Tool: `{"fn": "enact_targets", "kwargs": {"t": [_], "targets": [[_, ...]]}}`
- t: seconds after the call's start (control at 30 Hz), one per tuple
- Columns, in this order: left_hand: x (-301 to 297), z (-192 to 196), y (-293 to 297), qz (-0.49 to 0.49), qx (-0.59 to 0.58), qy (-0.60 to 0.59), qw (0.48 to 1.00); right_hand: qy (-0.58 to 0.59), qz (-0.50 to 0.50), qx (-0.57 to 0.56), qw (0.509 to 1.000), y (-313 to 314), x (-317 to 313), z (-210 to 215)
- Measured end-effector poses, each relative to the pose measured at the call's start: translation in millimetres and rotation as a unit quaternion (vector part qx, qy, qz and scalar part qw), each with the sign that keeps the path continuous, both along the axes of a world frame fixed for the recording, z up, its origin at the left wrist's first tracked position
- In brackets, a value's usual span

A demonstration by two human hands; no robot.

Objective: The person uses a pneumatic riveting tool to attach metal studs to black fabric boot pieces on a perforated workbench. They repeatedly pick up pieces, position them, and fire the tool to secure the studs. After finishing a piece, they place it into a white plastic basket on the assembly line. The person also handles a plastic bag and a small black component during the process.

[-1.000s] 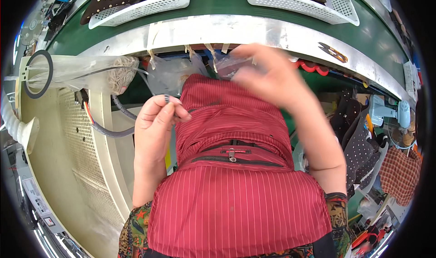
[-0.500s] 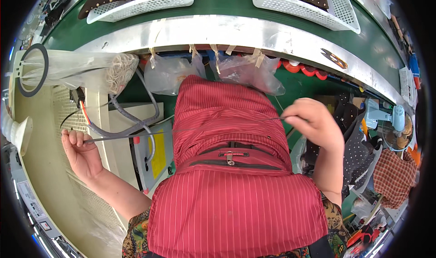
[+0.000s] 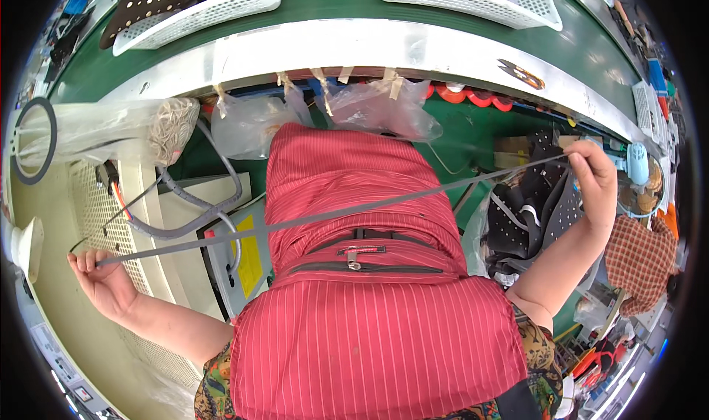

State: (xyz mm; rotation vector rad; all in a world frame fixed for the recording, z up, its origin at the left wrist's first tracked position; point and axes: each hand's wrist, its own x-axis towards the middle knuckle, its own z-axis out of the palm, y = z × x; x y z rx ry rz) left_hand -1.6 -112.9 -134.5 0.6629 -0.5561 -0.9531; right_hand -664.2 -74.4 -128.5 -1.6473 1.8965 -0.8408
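A narrow dark grey strip of tape or cord point(image 3: 332, 212) stretches nearly straight across the view, rising toward the right. My left hand point(image 3: 108, 283) pinches it near its left end, and a short tail curves up beyond the fingers. Out to the right, my right hand point(image 3: 593, 176) grips the strip's other end between thumb and fingers. Under the strip lies the red pinstriped apron or cover point(image 3: 377, 339) over my lap and chest, with a zipper point(image 3: 354, 262) across its middle.
White perforated baskets point(image 3: 210, 14) with spotted dark fabric stand on the green belt point(image 3: 325, 2). Thread snips point(image 3: 521, 73) lie on the metal rail. Clear bags point(image 3: 258, 124) hang below it. A bag of pale cord point(image 3: 173, 128) is at left; dotted fabric point(image 3: 543, 206) and a checked cloth point(image 3: 639, 265) at right.
My right hand has moved outward to the right and slightly up, and my left hand left and down. The strip is now drawn out longer between them. The whole view has shifted slightly.
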Motion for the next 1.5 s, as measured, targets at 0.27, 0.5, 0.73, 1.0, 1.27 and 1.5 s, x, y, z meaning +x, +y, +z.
{"fn": "enact_targets", "kwargs": {"t": [0.27, 0.5, 0.73, 1.0, 1.27, 1.5], "targets": [[-106.5, -36.7, -25.6, -0.053, 0.386, -0.715, 0.580, 0.064, -0.016, -0.070, 0.995, -10.0, 28.3, -19.3], [-268.8, -41.2, -27.2, -0.216, 0.034, -0.785, 0.580, 0.219, 0.266, -0.150, 0.927, -38.5, 123.1, -27.9], [-277.4, -8.7, -47.8, -0.149, -0.071, -0.708, 0.687, 0.249, 0.286, -0.233, 0.896, -43.8, 154.6, -29.8], [-291.4, -31.1, -45.4, -0.515, 0.143, -0.321, 0.781, 0.223, 0.332, -0.310, 0.862, -60.6, 185.8, -39.4], [-251.0, -45.4, -49.5, -0.500, 0.250, -0.214, 0.801, 0.243, 0.300, -0.264, 0.884, -58.8, 161.9, -38.0], [-187.7, -49.2, -45.5, -0.412, 0.210, -0.350, 0.815, 0.210, 0.208, -0.253, 0.921, -52.0, 122.7, -45.7]]}}
